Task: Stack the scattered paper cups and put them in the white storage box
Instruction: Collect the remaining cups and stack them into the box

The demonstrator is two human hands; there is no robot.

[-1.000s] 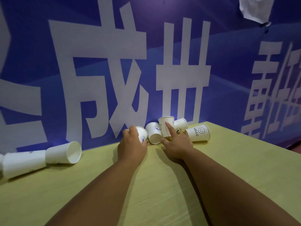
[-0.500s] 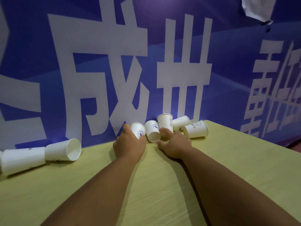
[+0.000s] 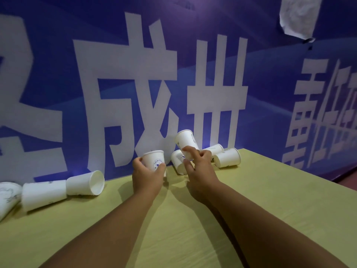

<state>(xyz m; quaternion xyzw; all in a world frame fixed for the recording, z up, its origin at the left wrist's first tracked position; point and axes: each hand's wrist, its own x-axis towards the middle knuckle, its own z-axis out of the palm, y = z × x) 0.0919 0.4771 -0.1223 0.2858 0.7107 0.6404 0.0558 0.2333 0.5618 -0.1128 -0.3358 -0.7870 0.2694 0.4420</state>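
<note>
Near the table's (image 3: pixel 270 200) far edge, our left hand (image 3: pixel 147 176) is gripping 1 upright cup (image 3: pixel 153 161), our right hand (image 3: pixel 199 171) 1 tilted cup (image 3: pixel 185 140).

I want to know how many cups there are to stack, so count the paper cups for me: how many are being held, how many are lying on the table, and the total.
Held cups: 2 (left-hand cup, right-hand cup)
Cups lying by the hands: 3
Cups lying at the left: 3, the last cut off by the frame edge
Total: 8
</note>
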